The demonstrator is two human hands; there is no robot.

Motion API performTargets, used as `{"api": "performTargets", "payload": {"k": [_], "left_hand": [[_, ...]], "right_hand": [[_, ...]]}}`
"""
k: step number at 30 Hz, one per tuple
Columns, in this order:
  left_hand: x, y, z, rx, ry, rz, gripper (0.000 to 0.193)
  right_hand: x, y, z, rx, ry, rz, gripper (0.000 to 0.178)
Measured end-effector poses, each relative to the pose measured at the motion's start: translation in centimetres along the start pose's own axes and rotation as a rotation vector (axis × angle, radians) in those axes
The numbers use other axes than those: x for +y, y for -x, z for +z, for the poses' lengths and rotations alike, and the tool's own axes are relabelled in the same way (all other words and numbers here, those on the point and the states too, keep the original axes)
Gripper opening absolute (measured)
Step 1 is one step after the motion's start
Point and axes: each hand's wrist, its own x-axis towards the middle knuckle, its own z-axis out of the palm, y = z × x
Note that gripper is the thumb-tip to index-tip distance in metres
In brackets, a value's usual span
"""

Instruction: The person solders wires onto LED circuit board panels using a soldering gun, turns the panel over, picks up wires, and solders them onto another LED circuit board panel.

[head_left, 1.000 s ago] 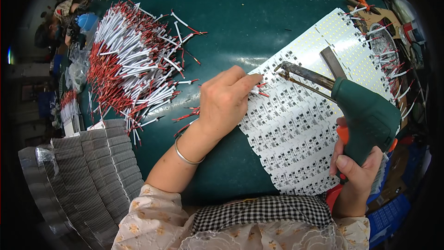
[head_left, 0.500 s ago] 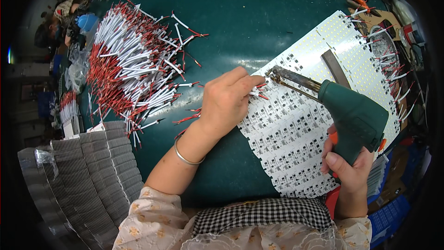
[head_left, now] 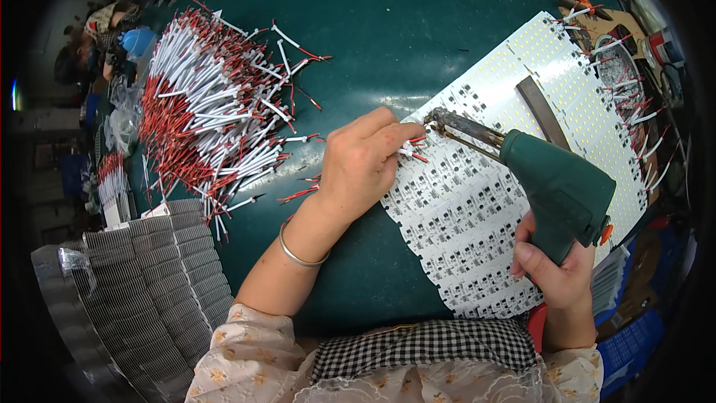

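My right hand [head_left: 556,265] is wrapped round the handle of a dark green soldering gun [head_left: 559,186], whose blackened tip points up and left. That tip sits at the left edge of a white circuit board panel [head_left: 462,201], close to my left fingertips. My left hand [head_left: 365,153] is closed in a pinch on short red-and-white wires [head_left: 412,151], their ends showing past the fingers over the board edge. More red wire ends [head_left: 302,188] stick out behind that hand. Whether the tip touches a wire is too small to tell. A dark flat bar [head_left: 542,112] lies on the panel.
A large heap of red-and-white wires [head_left: 216,97] covers the table's left. Stacked grey ridged strips [head_left: 160,269] stand at the lower left. Wires [head_left: 626,97] hang off the panel's right edge, near orange-handled pliers [head_left: 574,0]. Another person [head_left: 101,33] is at the far left.
The soldering gun and my right hand have shifted slightly left and down. My left hand stays almost still, still pinching the wires.
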Motion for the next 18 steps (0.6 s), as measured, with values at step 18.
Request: {"api": "performTargets", "payload": {"k": [18], "left_hand": [[0.3,-0.3,-0.1,-0.003,-0.062,0.010,0.046]], "right_hand": [[-2.2,1.3,0.0,0.246,-0.131,-0.007,0.073]]}}
